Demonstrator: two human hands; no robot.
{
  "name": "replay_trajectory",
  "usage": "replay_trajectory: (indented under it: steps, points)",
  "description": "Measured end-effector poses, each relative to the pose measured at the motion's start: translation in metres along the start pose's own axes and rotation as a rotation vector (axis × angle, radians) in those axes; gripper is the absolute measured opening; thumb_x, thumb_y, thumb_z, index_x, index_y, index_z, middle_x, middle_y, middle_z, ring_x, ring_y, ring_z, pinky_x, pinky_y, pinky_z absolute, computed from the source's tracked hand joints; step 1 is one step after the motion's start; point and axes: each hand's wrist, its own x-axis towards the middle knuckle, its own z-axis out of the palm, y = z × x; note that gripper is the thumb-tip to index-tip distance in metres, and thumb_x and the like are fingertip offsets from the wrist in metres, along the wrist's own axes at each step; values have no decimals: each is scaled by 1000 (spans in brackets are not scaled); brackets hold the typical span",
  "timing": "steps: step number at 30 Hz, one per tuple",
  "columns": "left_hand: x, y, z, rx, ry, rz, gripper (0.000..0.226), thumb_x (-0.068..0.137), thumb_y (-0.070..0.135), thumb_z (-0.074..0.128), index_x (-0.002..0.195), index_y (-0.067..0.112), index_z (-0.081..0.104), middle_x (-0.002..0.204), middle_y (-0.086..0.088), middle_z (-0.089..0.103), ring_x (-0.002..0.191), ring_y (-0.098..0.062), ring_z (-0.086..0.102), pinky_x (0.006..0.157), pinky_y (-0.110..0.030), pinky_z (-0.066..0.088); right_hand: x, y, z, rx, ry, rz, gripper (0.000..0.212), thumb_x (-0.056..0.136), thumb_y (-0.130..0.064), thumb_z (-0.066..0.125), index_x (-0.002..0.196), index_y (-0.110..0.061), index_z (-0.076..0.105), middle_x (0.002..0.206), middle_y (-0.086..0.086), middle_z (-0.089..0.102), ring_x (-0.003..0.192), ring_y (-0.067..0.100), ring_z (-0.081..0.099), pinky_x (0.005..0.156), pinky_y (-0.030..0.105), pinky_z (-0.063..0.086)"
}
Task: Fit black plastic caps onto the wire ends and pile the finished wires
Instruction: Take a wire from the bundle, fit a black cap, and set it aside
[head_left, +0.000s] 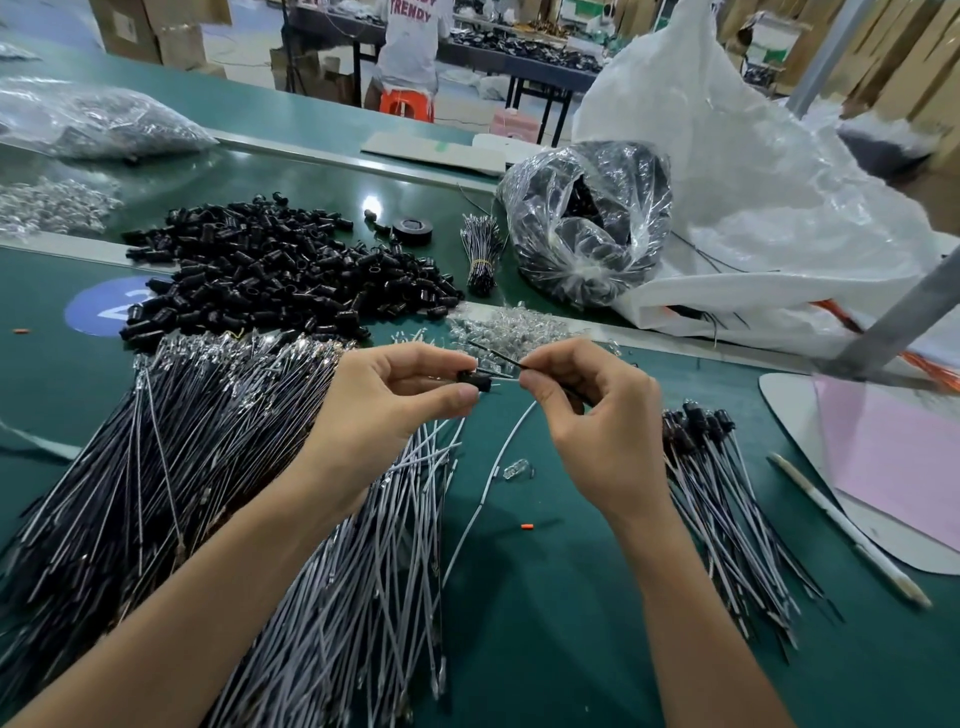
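My left hand (387, 402) pinches a small black plastic cap (472, 378) between thumb and fingers. My right hand (592, 410) pinches a thin wire (485, 493) just right of the cap, its tip pointing into the cap; its white length hangs down to the green table. A big heap of loose black caps (280, 270) lies behind my hands. Uncapped black and white wires (208, 467) fan out at the left and centre. Wires with caps fitted (722, 467) lie in a pile on the right.
A clear bag of black parts (587, 223) and a large white sack (753, 171) stand at the back right. A tied wire bundle (480, 254), a tape roll (413, 228), clear small parts (498, 325), a white pen (847, 530) and pink paper (893, 467) lie around. A person works far behind.
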Motion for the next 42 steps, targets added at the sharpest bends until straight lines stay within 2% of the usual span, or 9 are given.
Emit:
replay_trajectory:
  steps: [3, 5, 9, 13, 15, 19, 26, 35, 42]
  points:
    - [-1, -2, 2, 6, -10, -1, 24, 67, 5, 78, 91, 10, 75, 78, -7, 76, 72, -15, 73, 67, -17, 54, -3, -1, 7, -25, 5, -16, 15, 83, 0, 72, 84, -15, 70, 75, -15, 67, 70, -2, 64, 67, 7, 45]
    - [-1, -2, 3, -19, 2, 1, 27, 66, 9, 78, 93, 7, 75, 79, -9, 76, 73, -16, 74, 67, -18, 55, -4, -1, 11, -41, 21, -20, 11, 84, -2, 72, 85, -13, 70, 75, -14, 67, 71, -1, 64, 67, 7, 45]
    - [0, -2, 2, -106, 59, -25, 32, 61, 11, 76, 92, 5, 75, 81, -12, 76, 75, -18, 74, 66, -18, 56, -4, -1, 6, -162, 183, -108, 9, 85, -4, 72, 86, -13, 71, 79, -8, 68, 73, 6, 62, 72, 13, 46]
    - [3, -3, -2, -175, 113, -60, 25, 67, 5, 74, 92, 3, 74, 82, -13, 76, 76, -20, 74, 68, -20, 57, -5, 4, -4, -413, 230, -287, 10, 81, -1, 75, 86, -10, 73, 81, -1, 68, 77, 19, 62, 77, 36, 50]
    - [3, -3, -3, -196, 121, -61, 26, 66, 5, 74, 92, 2, 73, 82, -13, 76, 75, -19, 74, 67, -19, 57, -6, 8, -4, -461, 202, -306, 11, 79, -1, 76, 84, -10, 74, 80, 1, 68, 77, 22, 61, 76, 42, 49]
    - [2, -2, -3, -187, 107, -55, 30, 61, 8, 75, 91, 4, 74, 83, -13, 76, 77, -20, 74, 68, -19, 57, -6, 9, -2, -473, 180, -302, 10, 79, 0, 77, 84, -8, 75, 79, 3, 69, 77, 23, 60, 76, 39, 50]
    - [2, -2, -2, -154, 69, -65, 30, 61, 8, 76, 91, 6, 75, 84, -13, 76, 79, -22, 74, 69, -19, 57, -5, 10, -3, -449, 150, -285, 9, 79, 1, 76, 85, -7, 75, 79, 3, 68, 77, 22, 58, 76, 23, 45]
    - [1, -3, -1, -76, 30, -44, 28, 65, 5, 77, 93, 7, 75, 84, -10, 76, 78, -18, 74, 68, -19, 56, -7, 8, 0, -408, 138, -305, 9, 79, 2, 76, 83, -7, 75, 78, 3, 67, 77, 24, 59, 73, 32, 50]
    - [1, -2, -2, -93, 42, -34, 32, 60, 12, 78, 92, 9, 76, 84, -10, 76, 78, -18, 74, 68, -19, 56, -6, 6, -1, -313, 191, -261, 12, 77, 3, 77, 79, -9, 74, 77, 0, 68, 77, 20, 61, 74, 16, 45]
